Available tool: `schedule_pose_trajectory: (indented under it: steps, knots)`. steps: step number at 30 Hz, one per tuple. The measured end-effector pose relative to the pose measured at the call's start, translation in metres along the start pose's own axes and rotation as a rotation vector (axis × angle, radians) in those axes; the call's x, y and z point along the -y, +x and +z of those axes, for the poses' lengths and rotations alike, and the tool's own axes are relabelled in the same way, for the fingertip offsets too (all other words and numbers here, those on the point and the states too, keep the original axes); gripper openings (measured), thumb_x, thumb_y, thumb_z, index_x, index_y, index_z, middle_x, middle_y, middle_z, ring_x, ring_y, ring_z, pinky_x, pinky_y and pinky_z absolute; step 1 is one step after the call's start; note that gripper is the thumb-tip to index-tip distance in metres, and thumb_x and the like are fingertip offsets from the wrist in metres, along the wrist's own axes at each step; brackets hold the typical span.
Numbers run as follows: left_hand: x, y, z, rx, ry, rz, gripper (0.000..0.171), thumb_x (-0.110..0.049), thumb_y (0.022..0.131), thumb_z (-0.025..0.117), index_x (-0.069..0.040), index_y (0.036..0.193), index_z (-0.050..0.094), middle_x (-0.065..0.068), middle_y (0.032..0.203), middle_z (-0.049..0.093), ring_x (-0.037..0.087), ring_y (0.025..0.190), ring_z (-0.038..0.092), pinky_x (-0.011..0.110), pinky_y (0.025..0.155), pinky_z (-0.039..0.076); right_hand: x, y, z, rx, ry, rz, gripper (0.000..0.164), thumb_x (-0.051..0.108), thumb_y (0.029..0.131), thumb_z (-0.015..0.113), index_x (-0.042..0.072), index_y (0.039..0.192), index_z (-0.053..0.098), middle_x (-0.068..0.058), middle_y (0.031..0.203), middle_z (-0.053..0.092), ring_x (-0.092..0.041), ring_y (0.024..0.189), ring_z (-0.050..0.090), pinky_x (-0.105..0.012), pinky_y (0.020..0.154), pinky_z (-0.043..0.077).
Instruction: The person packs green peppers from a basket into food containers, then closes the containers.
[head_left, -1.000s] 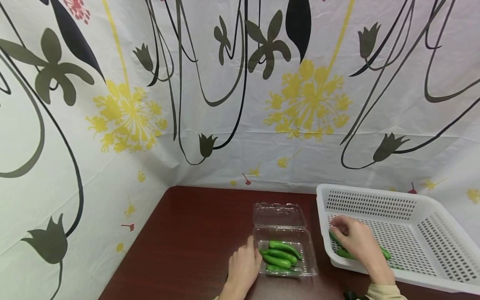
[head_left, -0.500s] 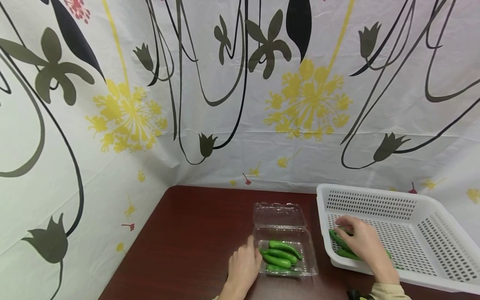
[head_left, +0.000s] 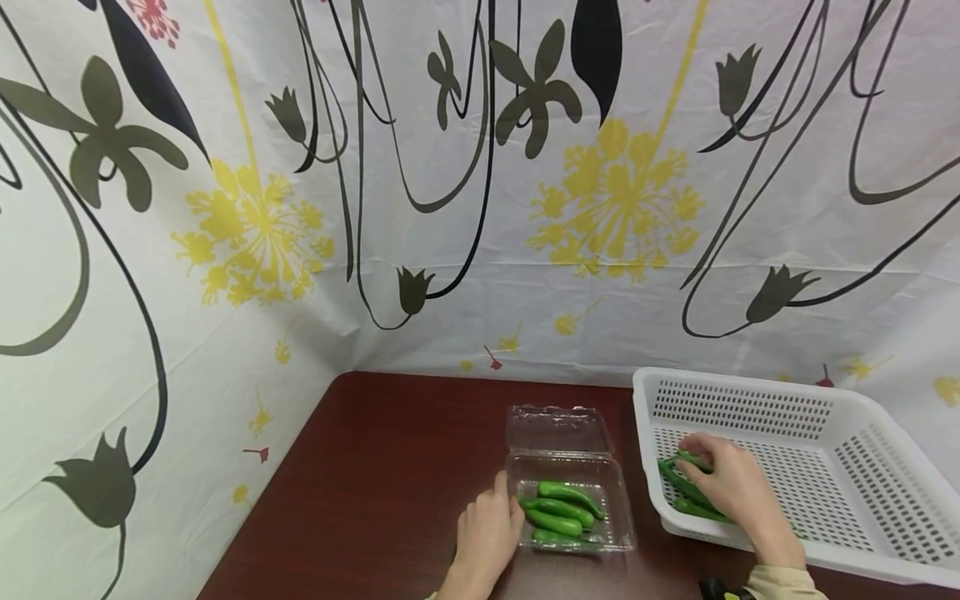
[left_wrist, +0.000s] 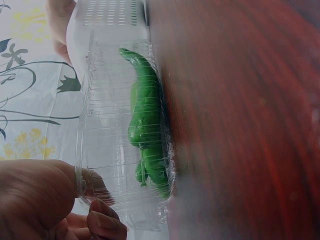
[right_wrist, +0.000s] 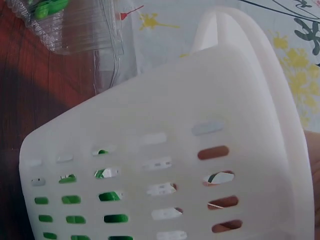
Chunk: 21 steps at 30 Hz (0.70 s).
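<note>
In the head view, a clear plastic clamshell box stands with its lid raised at the back. Several green chili peppers lie inside it. My left hand pinches the box's left rim between thumb and fingers, as the left wrist view also shows. To the right, my right hand is inside a white slotted basket, its thumb and fingers around a green chili pepper. More peppers lie beneath that hand, partly hidden. In the right wrist view, the basket wall covers most of the hand.
Both containers stand on a dark red wooden table. A white patterned sheet hangs behind and along the left side. The basket's near-left corner stands just right of the clear box.
My right hand has shifted slightly right and toward me within the basket, and a chili pepper now shows between its fingers. The left hand and the box have stayed put.
</note>
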<state>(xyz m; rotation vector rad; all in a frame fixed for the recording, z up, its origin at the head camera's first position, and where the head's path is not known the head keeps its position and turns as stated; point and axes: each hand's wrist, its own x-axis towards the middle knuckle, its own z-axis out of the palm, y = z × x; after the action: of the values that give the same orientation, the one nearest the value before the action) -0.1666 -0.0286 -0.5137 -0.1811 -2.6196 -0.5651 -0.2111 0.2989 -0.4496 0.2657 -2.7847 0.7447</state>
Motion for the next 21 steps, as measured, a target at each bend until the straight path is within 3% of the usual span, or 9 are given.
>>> schedule_pose_trajectory:
  steps: [9, 21]
  knots:
    - [0.0, 0.001, 0.0, 0.038, -0.014, -0.015, 0.038, -0.009, 0.085, 0.07, 0.005, 0.12, 0.064, 0.009, 0.066, 0.065, 0.015, 0.041, 0.052, 0.026, 0.036, 0.035, -0.005, 0.0, -0.001, 0.037, -0.009, 0.02, 0.024, 0.011, 0.086, 0.077, 0.0, 0.106, 0.071, -0.018, 0.097, 0.072, -0.04, 0.089, 0.067, -0.057, 0.077, 0.051]
    - [0.0, 0.0, 0.0, 0.013, -0.005, -0.006, 0.036, -0.009, 0.084, 0.071, 0.004, 0.118, 0.065, 0.009, 0.066, 0.064, 0.018, 0.042, 0.054, 0.028, 0.037, 0.037, -0.012, 0.001, -0.003, 0.119, -0.013, 0.048, 0.033, 0.014, 0.087, 0.077, -0.002, 0.114, 0.068, -0.024, 0.1, 0.071, -0.044, 0.094, 0.066, -0.059, 0.078, 0.05]
